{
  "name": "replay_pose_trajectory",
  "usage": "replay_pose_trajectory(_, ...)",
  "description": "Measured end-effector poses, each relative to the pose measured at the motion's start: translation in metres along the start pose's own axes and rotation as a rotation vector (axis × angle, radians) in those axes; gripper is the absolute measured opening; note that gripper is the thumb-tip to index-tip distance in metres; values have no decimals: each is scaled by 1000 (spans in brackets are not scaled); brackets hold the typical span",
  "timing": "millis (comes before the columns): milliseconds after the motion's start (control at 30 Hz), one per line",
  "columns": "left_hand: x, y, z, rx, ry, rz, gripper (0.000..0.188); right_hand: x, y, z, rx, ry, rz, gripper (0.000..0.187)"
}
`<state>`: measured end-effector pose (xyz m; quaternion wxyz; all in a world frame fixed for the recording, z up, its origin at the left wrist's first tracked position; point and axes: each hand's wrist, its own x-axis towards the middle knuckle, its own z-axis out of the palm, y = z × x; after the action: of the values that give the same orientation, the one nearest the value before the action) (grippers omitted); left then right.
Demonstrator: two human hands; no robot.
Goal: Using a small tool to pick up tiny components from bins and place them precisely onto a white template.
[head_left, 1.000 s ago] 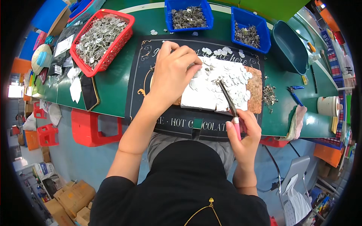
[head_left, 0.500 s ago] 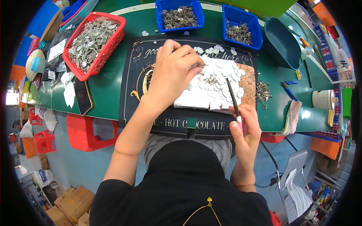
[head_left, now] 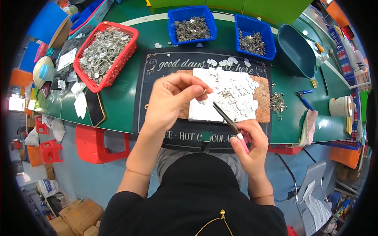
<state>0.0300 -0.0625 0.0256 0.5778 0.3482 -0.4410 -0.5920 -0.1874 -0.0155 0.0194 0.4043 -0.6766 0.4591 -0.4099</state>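
Thumb and forefinger of my left hand (head_left: 165, 102) pinch a small metal piece (head_left: 204, 91), too tiny to make out in detail. It is held above the left part of a white slab (head_left: 201, 113). My right hand (head_left: 254, 147) grips pink-handled long-nose pliers (head_left: 224, 115), whose dark tips point up and left, apart from the piece. Flat white pieces (head_left: 244, 96) cover much of the slab, with a few small metal parts (head_left: 225, 93) among them. Beneath lies a brown cork board (head_left: 263, 100) on a black printed mat (head_left: 177, 145).
A red basket (head_left: 118, 65) of clear and metal pieces stands left. Two blue bins, one left (head_left: 212, 29) and one right (head_left: 271, 41), hold small metal parts. Beyond are a dark green tub (head_left: 297, 55) and blue-handled pliers (head_left: 305, 100). Loose metal parts (head_left: 278, 103) lie by the cork board.
My left hand has drawn back toward me and turned, now showing the pinched metal piece. The pliers have swung left and lower, their tips nearer my left fingers. The view has shifted slightly.
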Motion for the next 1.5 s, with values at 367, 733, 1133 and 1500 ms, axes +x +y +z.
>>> replay_pose_trajectory(367, -34, -16, -5, -510, -46, -161, 16, 5, -8, 14, 26, -29, -93, 21)
replay_pose_trajectory(733, -40, -17, -10, -471, -19, -138, 16, 3, -13, 9, 23, -60, -5, 19)
replay_pose_trajectory(1133, -49, -20, 7, -378, 64, -96, 19, -1, -6, 13, 268, -218, 168, 16)
replay_pose_trajectory(1500, -58, -27, 1, -475, 35, -38, 20, -3, -8, 17, 545, -245, 295, 21)
